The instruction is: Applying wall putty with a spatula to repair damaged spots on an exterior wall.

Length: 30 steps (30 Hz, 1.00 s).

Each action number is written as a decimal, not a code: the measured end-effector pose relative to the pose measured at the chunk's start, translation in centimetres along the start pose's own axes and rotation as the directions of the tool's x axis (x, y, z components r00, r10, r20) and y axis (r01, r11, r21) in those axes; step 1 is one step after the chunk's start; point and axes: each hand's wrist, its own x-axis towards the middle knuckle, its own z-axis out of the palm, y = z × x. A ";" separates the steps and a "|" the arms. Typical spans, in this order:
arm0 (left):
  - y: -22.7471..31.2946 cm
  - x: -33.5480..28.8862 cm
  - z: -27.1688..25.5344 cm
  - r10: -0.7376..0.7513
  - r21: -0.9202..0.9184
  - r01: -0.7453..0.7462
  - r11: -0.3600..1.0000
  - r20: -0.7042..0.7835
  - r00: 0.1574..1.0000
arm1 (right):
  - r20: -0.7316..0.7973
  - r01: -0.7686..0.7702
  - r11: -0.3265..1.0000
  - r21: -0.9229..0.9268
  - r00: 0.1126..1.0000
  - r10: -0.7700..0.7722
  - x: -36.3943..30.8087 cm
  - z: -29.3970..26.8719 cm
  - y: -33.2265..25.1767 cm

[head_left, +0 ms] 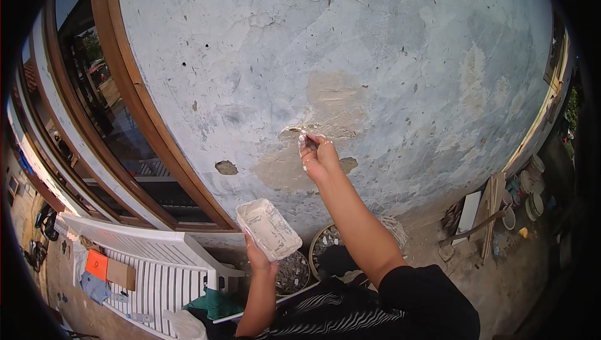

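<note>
My left hand (pixel 258 255) grips a small rectangular plastic tub (pixel 270 230) from below. Pale, paste-like filler coats its inside and rim. Raised against the wall (pixel 263 46), my right hand (pixel 317 155) has its fingers closed and smeared with white paste. Whatever they pinch is mostly hidden by the hand; only a small dark part shows. The fingertips are at the lower left of a beige filled patch (pixel 336 96), beside a ridge of fresh white paste. Around the hand, a wider beige patch (pixel 282 168) spreads down the bluish-white wall.
Holes (pixel 226 167) and cracks mark the wall. Brown-framed windows (pixel 134 90) stand at left. Below is a white slatted bench (pixel 159 284) with an orange box (pixel 96 265) and bags. Stone-filled pots (pixel 325 243) sit under my arms. Planks (pixel 491 215) and buckets (pixel 533 205) are at right.
</note>
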 end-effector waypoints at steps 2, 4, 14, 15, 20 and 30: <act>0.1 0.1 -0.1 0.002 0.000 -0.002 1.000 0.002 1.000 | 0.010 0.019 0.998 0.058 1.000 -0.020 0.4 0.2 -2.1; 0.3 0.1 -0.2 0.009 0.002 -0.009 1.000 0.013 1.000 | 0.059 0.107 0.983 0.147 0.991 -0.117 -0.2 0.2 -4.4; -0.4 0.0 -0.2 -0.026 -0.003 0.026 1.000 -0.024 0.999 | 0.039 -0.023 0.994 -0.111 0.999 0.028 -4.9 -5.0 0.6; -0.7 0.2 -0.3 -0.009 0.007 0.009 1.000 -0.005 1.000 | 0.039 -0.019 0.994 -0.110 0.999 0.023 -4.3 -4.9 1.5; -0.9 0.4 0.1 -0.024 -0.009 0.024 1.000 0.028 0.999 | 0.051 0.045 0.989 -0.138 0.998 -0.038 -2.3 -1.6 1.5; -0.2 0.0 -0.5 -0.016 -0.014 0.016 1.000 -0.010 1.000 | 0.218 0.208 0.978 0.004 0.954 -0.204 -4.4 -0.8 -1.8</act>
